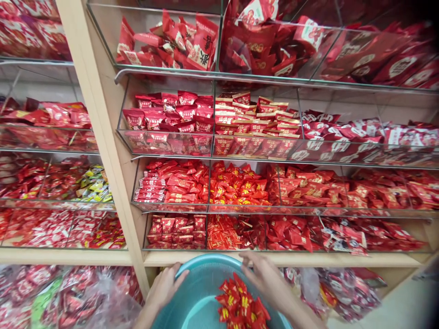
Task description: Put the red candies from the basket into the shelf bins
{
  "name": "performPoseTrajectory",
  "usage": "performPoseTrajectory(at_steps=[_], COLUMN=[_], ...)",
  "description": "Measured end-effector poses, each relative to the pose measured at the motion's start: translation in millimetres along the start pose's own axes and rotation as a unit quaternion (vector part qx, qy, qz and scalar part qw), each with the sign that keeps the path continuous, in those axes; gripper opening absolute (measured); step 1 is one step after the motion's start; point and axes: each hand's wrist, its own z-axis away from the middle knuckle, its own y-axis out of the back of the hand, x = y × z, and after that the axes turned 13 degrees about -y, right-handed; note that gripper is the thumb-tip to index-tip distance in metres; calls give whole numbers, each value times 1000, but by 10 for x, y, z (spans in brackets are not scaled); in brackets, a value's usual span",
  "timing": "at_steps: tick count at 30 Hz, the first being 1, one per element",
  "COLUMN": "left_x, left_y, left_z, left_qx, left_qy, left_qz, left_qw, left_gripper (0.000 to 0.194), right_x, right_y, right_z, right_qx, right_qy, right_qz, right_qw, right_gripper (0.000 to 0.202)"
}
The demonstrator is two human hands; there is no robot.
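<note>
A teal plastic basin [195,278] is at the bottom centre, just in front of the shelf's lower board. Inside it, toward the right, lies a heap of small red packets with yellow print [242,304]. My left hand [164,285] grips the basin's left rim, thumb over the inner side. On the opposite side my right hand [264,276] is closed around the rim, slightly blurred. Similar red packets with yellow print [236,185] fill a compartment on the shelf above.
Clear-fronted shelf compartments hold red snack packets [168,112], gold-edged packets [254,121] and larger red bags [202,43]. A wooden upright [103,119] divides the racks. Plastic bags of packets [85,297] sit below left, with more bags [343,292] below right.
</note>
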Motion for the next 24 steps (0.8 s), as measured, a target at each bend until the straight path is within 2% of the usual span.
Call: performPoseTrajectory(at_steps=[4,7,10,14,17,24], left_x=[21,15,-10,-32,-29,26], left_y=[31,42,27,-2,-5,50], left_z=[11,25,36,39,35,40], left_qx=[-4,-2,10,15,14,2], left_qy=[-2,-3,-7,0,2,7], left_qz=[3,4,3,-7,-6,13], left_qw=[1000,1000,1000,1000,1000,1000], left_gripper=[47,46,47,48,48,47], right_x=[-516,-790,-915,-915,-862,-818], right_y=[579,803,813,709,664,662], right_z=[-438,-825,-1183,-1499,-1580,-1570], right_qx=[97,158,148,62,21,-18], right_qy=[112,154,153,113,90,94], right_qz=[-64,-52,0,37,1,-31], right_qw=[987,974,977,991,996,995], right_gripper=[21,14,10,9,11,18])
